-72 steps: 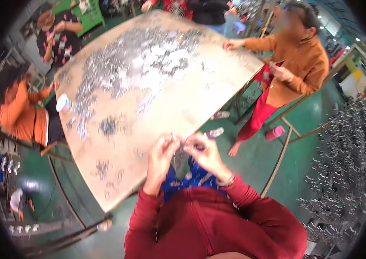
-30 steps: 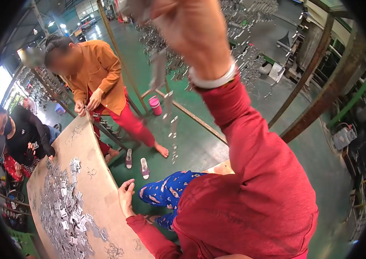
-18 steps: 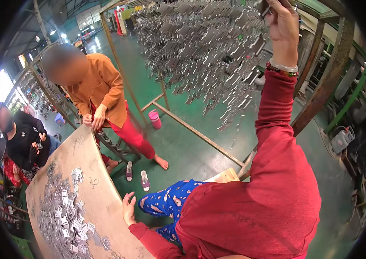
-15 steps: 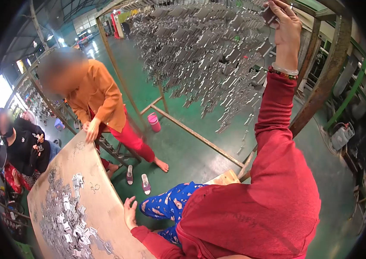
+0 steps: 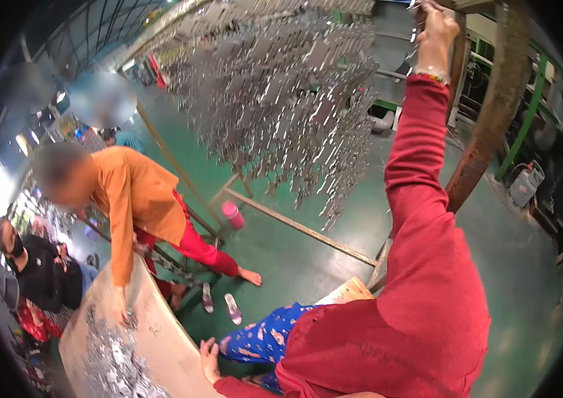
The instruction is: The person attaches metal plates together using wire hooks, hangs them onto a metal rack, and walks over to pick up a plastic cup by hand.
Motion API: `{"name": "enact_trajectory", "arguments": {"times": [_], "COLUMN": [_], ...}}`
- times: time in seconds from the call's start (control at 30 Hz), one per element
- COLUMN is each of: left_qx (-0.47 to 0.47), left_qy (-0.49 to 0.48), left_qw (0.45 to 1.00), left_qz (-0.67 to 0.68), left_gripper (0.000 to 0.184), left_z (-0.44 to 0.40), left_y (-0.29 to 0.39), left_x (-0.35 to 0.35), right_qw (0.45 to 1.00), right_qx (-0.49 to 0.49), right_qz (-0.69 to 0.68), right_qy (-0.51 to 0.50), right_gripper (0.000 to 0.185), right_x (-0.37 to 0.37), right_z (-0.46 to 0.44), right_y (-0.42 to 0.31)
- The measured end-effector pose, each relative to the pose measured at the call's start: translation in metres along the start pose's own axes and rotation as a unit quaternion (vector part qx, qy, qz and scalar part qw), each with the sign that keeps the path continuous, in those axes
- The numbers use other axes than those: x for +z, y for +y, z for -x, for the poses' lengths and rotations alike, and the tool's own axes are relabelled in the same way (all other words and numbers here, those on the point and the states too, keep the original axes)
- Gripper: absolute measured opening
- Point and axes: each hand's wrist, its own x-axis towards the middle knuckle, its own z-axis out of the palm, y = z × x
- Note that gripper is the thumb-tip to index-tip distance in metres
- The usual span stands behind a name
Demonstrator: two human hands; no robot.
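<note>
High at the upper right, my right hand [image 5: 437,30] is raised beside the top of the rack, its fingers closed on a small grey metal part [image 5: 419,21] that is partly cut off by the view. Many similar metal parts [image 5: 275,86] hang in dense strings to the left of it. Low in the view, my left hand [image 5: 210,360] rests at the edge of the table [image 5: 169,335], fingers apart and holding nothing. A heap of flat silver parts [image 5: 119,361] lies on the tabletop.
A co-worker in an orange top [image 5: 139,186] leans over the table, one hand at the heap. Another person in black [image 5: 46,272] sits beyond. A rusty post [image 5: 494,119] stands right of my raised arm. Sandals [image 5: 233,309] and a pink container [image 5: 233,215] are on the floor.
My right hand has gone from in front of the view to high at the upper right. The co-worker in orange has bent lower and stretched an arm to the heap. The view has shifted.
</note>
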Motion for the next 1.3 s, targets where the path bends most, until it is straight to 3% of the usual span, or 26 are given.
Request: {"name": "enact_trajectory", "arguments": {"times": [0.07,0.1,0.13,0.17,0.2,0.27,0.3,0.57,0.87,0.93,0.97,1.0,1.03,1.1,1.17,1.2,1.23,1.27,1.3], "left_qx": [0.038,0.039,0.027,0.012,0.009,0.016,0.000,0.001,-0.011,-0.011,-0.009,-0.009,0.003,0.051,0.063,0.000,0.030,0.120,0.162], "left_qy": [-0.006,-0.021,-0.008,-0.004,0.000,0.027,0.023,0.020,0.028,0.024,0.022,0.024,0.024,0.021,0.044,0.114,0.095,0.178,0.159], "left_qw": [0.997,0.999,0.999,0.999,1.000,0.994,0.997,0.999,1.000,0.999,0.999,0.999,1.000,0.998,0.980,0.967,0.948,0.977,0.974], "left_qz": [0.061,0.008,-0.047,-0.052,0.011,-0.100,-0.075,-0.044,0.005,0.024,0.031,0.037,-0.008,0.026,0.186,0.226,0.301,0.011,0.004], "left_gripper": [0.071,0.073,0.070,0.066,0.065,0.039,0.030,0.032,0.031,0.031,0.031,0.031,0.031,0.039,0.047,0.044,0.040,0.036,0.028], "left_z": [0.000,0.002,0.039,0.017,0.012,0.005,0.008,0.023,0.029,0.027,0.027,0.027,0.023,0.032,0.065,0.079,0.101,0.102,0.108], "left_y": [-0.011,0.001,-0.004,0.008,-0.011,0.000,0.005,0.015,0.020,0.021,0.019,0.016,0.009,0.009,0.060,0.078,0.080,0.082,0.088], "left_x": [0.000,0.001,-0.009,-0.003,-0.007,-0.004,-0.003,0.001,0.004,0.007,0.007,0.005,0.002,0.004,0.020,0.030,0.033,0.033,0.040], "right_qw": [0.999,0.999,0.997,0.996,0.994,0.993,0.992,0.992,0.998,1.000,0.996,0.988,0.984,0.976,0.975,0.967,0.945,0.902,0.840], "right_qx": [-0.016,-0.020,0.000,-0.002,0.003,-0.007,-0.007,-0.002,0.022,-0.021,-0.057,-0.103,-0.110,-0.176,-0.202,-0.206,-0.200,-0.190,-0.170], "right_qz": [0.015,0.024,0.032,0.034,0.034,0.036,0.038,0.038,-0.005,-0.011,0.042,0.066,0.115,0.125,0.045,-0.023,-0.118,-0.223,-0.332], "right_qy": [-0.025,-0.045,-0.076,-0.088,-0.106,-0.115,-0.120,-0.117,-0.064,-0.018,0.053,0.092,0.080,0.034,-0.076,-0.151,-0.232,-0.318,-0.393], "right_gripper": [0.017,0.016,0.016,0.015,0.015,0.014,0.014,0.013,0.016,0.017,0.021,0.015,0.009,0.010,0.012,0.013,0.015,0.016,0.018], "right_x": [0.015,0.022,0.034,0.037,0.042,0.042,0.045,0.025,-0.019,-0.025,-0.022,-0.014,-0.024,-0.014,0.017,0.038,0.058,0.074,0.088], "right_z": [-0.006,-0.008,0.012,0.006,0.006,-0.013,-0.020,-0.074,-0.112,-0.116,-0.116,-0.102,-0.088,-0.015,0.101,0.163,0.222,0.267,0.302], "right_y": [0.002,0.007,0.031,0.038,0.046,0.049,0.055,0.087,0.129,0.139,0.145,0.132,0.126,0.121,0.107,0.093,0.073,0.053,0.036]}}
